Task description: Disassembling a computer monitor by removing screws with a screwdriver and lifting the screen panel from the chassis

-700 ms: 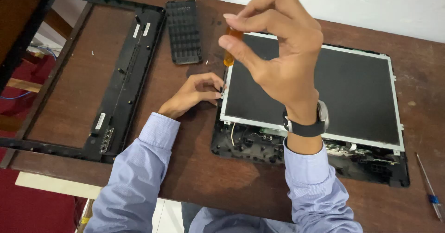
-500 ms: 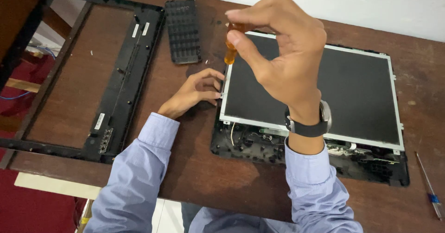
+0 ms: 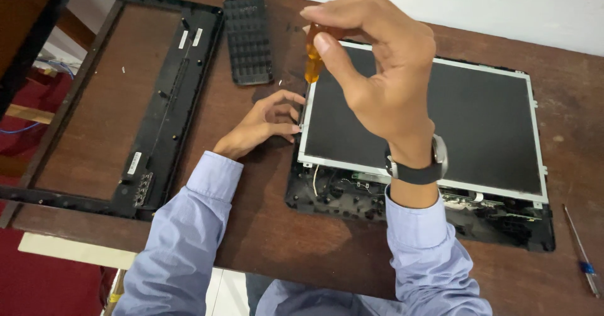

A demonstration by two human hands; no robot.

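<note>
A bare monitor panel (image 3: pixel 453 118) with a dark screen and metal rim lies in its black back shell on the brown wooden table (image 3: pixel 296 240). My right hand (image 3: pixel 377 71), raised over the panel's upper left corner, pinches the top of an amber-handled screwdriver (image 3: pixel 313 59) that points down at the panel's left edge. On the table, my left hand (image 3: pixel 264 122) has its fingertips touching that left edge. Both arms wear light blue sleeves, and a dark watch sits on my right wrist.
A black monitor bezel frame (image 3: pixel 160 111) lies at the left, reaching past the table's edge. A black ribbed cover plate (image 3: pixel 249 39) rests near the back. A thin blue-handled screwdriver (image 3: pixel 582 253) lies at the right front. White wall behind.
My right hand has shifted slightly with the screwdriver, which now stands more upright over the panel's left edge. My left hand stays at that edge.
</note>
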